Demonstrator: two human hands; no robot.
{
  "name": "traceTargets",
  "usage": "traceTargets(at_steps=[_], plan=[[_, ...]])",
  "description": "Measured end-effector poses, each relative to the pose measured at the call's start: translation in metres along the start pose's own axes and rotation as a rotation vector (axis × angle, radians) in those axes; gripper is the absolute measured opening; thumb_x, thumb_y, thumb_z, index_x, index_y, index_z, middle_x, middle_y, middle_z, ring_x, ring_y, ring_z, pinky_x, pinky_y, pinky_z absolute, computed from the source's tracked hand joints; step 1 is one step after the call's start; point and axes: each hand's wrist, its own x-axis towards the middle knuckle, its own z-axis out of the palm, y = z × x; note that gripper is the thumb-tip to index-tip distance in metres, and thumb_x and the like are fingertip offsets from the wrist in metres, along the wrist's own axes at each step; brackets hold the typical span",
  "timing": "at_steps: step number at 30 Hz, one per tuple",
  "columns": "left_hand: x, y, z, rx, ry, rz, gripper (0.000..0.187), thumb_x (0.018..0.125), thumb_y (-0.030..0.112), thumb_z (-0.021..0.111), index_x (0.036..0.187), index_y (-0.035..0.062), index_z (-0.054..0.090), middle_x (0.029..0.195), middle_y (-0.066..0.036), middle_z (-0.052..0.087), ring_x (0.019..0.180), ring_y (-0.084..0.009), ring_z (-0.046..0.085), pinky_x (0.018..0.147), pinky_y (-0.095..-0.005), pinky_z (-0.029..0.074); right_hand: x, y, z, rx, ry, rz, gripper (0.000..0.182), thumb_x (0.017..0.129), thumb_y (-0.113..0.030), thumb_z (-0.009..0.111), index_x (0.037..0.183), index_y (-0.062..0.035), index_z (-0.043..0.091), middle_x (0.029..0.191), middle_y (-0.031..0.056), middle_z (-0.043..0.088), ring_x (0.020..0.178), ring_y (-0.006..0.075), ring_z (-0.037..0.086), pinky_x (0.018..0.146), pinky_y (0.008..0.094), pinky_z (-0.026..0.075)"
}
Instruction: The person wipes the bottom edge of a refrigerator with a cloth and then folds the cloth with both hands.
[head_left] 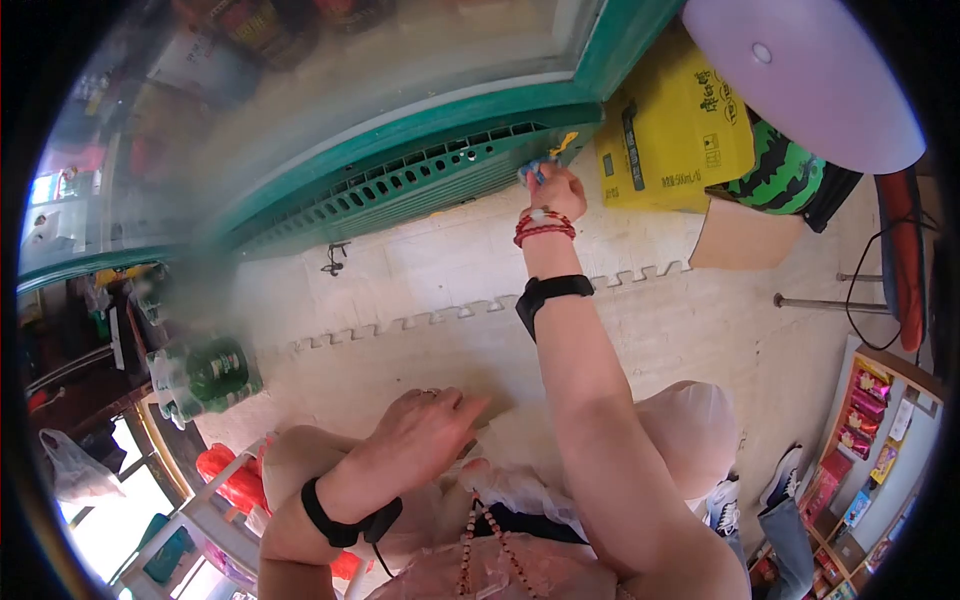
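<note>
My right hand (557, 192) reaches forward to the lower front of a green glass-doored display cooler (440, 112). Its fingers are closed on a crumpled blue cloth (535, 170), pressed against the cooler's base panel near the right corner. A yellow mark or strip (566, 143) shows on the panel just above. Over my lap, near the knee, my left hand (425, 430) hangs with loosely bent, somewhat blurred fingers and nothing visible in it. Both wrists wear black bands, and red bracelets (545, 228) circle the right one.
Right of the cooler stands a yellow carton (675, 140), with a green-and-black patterned item (775, 170) and a lilac rounded object (810, 75) beside it. Green bottles (215, 372) stand at left. A snack shelf (870, 440) and another person's shoe (783, 475) are at right.
</note>
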Motion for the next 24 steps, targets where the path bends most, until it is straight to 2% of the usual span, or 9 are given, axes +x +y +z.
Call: traceTargets(at_steps=[2, 4, 6, 7, 11, 13, 16, 21, 24], plan=[[0.002, 0.001, 0.001, 0.002, -0.020, 0.008, 0.032, 0.076, 0.015, 0.058, 0.106, 0.0078, 0.050, 0.077, -0.012, 0.056, 0.070, -0.0303, 0.058, 0.063, -0.0375, 0.048, 0.001, 0.004, 0.002, -0.094, -0.065, -0.362, 0.020, 0.067, 0.006, 0.062, 0.085, 0.0054, 0.053, 0.086, 0.0108, 0.057, 0.061, 0.0236, 0.056, 0.046, 0.0269, 0.049], [0.003, 0.003, 0.000, 0.001, -0.021, -0.016, 0.033, 0.075, 0.015, 0.058, 0.107, 0.0082, 0.050, 0.078, -0.012, 0.057, 0.071, -0.0304, 0.059, 0.063, -0.0378, 0.048, 0.005, -0.004, 0.000, -0.132, -0.087, -0.359, 0.015, 0.068, 0.005, 0.061, 0.080, 0.0037, 0.053, 0.085, 0.0104, 0.058, 0.060, 0.0199, 0.054, 0.044, 0.0279, 0.047], [0.002, 0.004, 0.006, -0.004, -0.035, -0.019, 0.034, 0.075, 0.014, 0.058, 0.107, 0.0078, 0.050, 0.079, -0.013, 0.057, 0.071, -0.0308, 0.059, 0.063, -0.0380, 0.048, 0.098, 0.027, -0.024, -0.369, -0.309, -0.017, 0.007, 0.073, -0.001, 0.059, 0.080, -0.0003, 0.056, 0.085, 0.0100, 0.059, 0.065, 0.0179, 0.055, 0.045, 0.0265, 0.047], [0.003, 0.003, 0.005, -0.008, -0.029, -0.034, 0.034, 0.075, 0.014, 0.058, 0.108, 0.0075, 0.051, 0.080, -0.013, 0.057, 0.072, -0.0312, 0.058, 0.064, -0.0381, 0.048, 0.190, 0.080, -0.058, -0.310, -0.690, -0.221, 0.008, 0.079, -0.010, 0.056, 0.085, -0.0041, 0.058, 0.087, 0.0072, 0.060, 0.076, 0.0165, 0.057, 0.055, 0.0269, 0.049], [0.002, 0.010, -0.002, 0.052, -0.074, -0.046, 0.033, 0.075, 0.013, 0.058, 0.107, 0.0067, 0.052, 0.080, -0.014, 0.057, 0.072, -0.0321, 0.058, 0.064, -0.0384, 0.048, 0.081, 0.004, -0.033, -0.677, -0.387, 0.178, 0.016, 0.081, -0.016, 0.057, 0.094, -0.0074, 0.060, 0.090, 0.0006, 0.061, 0.085, 0.0131, 0.056, 0.071, 0.0270, 0.049], [0.003, 0.010, -0.003, 0.022, 0.017, -0.047, 0.032, 0.075, 0.014, 0.058, 0.105, 0.0062, 0.052, 0.079, -0.013, 0.057, 0.071, -0.0319, 0.058, 0.064, -0.0384, 0.048, 0.071, 0.016, -0.032, -1.081, -0.344, -0.659, 0.018, 0.069, -0.010, 0.066, 0.081, 0.0025, 0.060, 0.077, 0.0113, 0.062, 0.064, 0.0185, 0.060, 0.054, 0.0283, 0.047], [0.004, 0.009, 0.001, 0.021, -0.005, -0.017, 0.032, 0.075, 0.014, 0.059, 0.105, 0.0062, 0.052, 0.078, -0.012, 0.057, 0.070, -0.0310, 0.058, 0.064, -0.0382, 0.048, 0.029, 0.014, -0.012, -0.535, -0.031, -0.547, 0.019, 0.061, -0.009, 0.069, 0.074, 0.0035, 0.061, 0.068, 0.0136, 0.061, 0.060, 0.0215, 0.060, 0.055, 0.0308, 0.047], [0.001, 0.006, 0.008, 0.004, -0.024, -0.055, 0.032, 0.075, 0.015, 0.059, 0.104, 0.0062, 0.052, 0.077, -0.012, 0.057, 0.070, -0.0304, 0.058, 0.063, -0.0383, 0.048, 0.053, 0.013, -0.014, -0.705, 0.056, -0.613, 0.014, 0.063, -0.008, 0.064, 0.073, 0.0007, 0.063, 0.065, 0.0123, 0.061, 0.061, 0.0255, 0.060, 0.059, 0.0325, 0.046], [0.003, 0.001, 0.000, 0.026, -0.008, -0.049, 0.032, 0.075, 0.015, 0.058, 0.105, 0.0064, 0.052, 0.076, -0.012, 0.056, 0.070, -0.0304, 0.058, 0.062, -0.0378, 0.048, 0.097, -0.005, -0.018, -1.302, -0.539, -0.186, 0.012, 0.068, -0.007, 0.059, 0.076, 0.0017, 0.057, 0.070, 0.0112, 0.059, 0.067, 0.0212, 0.057, 0.058, 0.0307, 0.043]])
